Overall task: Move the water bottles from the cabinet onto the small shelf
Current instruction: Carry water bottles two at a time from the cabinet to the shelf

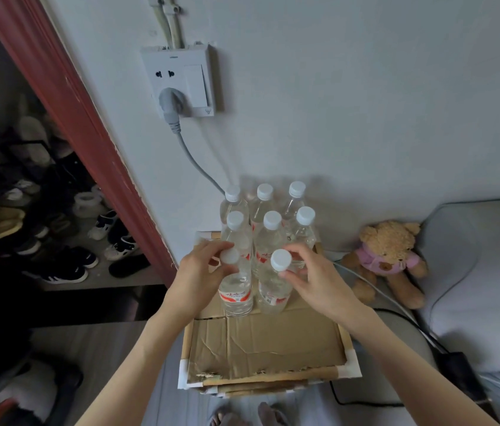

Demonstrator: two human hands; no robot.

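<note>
Water bottles, eight clear plastic ones with white screw caps and red-and-white labels, are all standing upright on a flattened brown cardboard sheet [261, 342] that covers the top of the small shelf, bunched at its far edge against the white wall. Six of them [268, 224] sit in two rows of three at the back, and two more stand just in front. My left hand [202, 272] has its fingers curled round the neck of the front left bottle [236, 290], right under the cap, and my right hand [310, 272] is pinching the front right bottle [273, 287] just below its cap the same way, so both hands are clamped on a bottle each. Near half of the cardboard is bare. On the wall above there's a white socket plate [181, 81] with a grey plug and cord [181, 139] hanging down behind the bottles. A tan teddy bear in a pink top [387, 259] sits off to the right of the shelf, next to a pale grey cushion [482, 287], and dark shoes [67, 265] are lined up on the left
</note>
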